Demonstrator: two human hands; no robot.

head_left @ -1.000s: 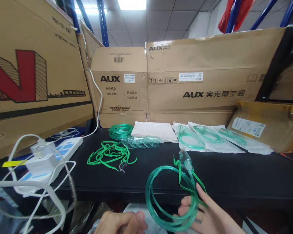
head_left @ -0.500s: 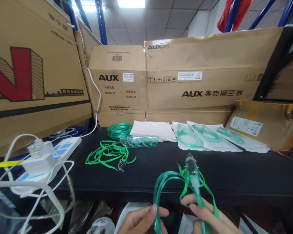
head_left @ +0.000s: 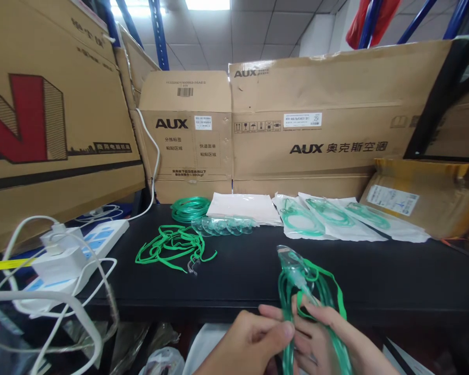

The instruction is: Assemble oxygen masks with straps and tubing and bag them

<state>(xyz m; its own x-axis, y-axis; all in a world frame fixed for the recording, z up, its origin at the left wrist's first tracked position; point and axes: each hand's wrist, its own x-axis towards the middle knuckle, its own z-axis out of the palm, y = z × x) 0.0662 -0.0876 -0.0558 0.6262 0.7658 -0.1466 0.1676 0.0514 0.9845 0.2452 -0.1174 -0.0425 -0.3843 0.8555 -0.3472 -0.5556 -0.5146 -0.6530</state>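
Observation:
A clear green oxygen mask (head_left: 291, 260) tilts up over the front edge of the black table, its tip pointing up and left. Coiled green tubing (head_left: 286, 299) loops down from around it, and a bright green elastic strap (head_left: 338, 289) arches on its right. My left hand (head_left: 254, 338) pinches the left side of the coil between thumb and fingers. Right beside it, my right hand (head_left: 328, 325) is closed around the tubing just below the mask, fingers partly hidden behind the coil. The two hands nearly touch.
On the table lie green straps (head_left: 175, 247), a tubing coil (head_left: 190, 208), a row of clear masks (head_left: 222, 226), white pouches (head_left: 242, 204) and several packed sets (head_left: 300, 219). A power strip (head_left: 109, 232) with white cables is at left; cardboard boxes (head_left: 195, 151) stand behind.
My left hand has moved right with the tubing loop, bringing it against the mask and my right hand. The mask has tipped to the left.

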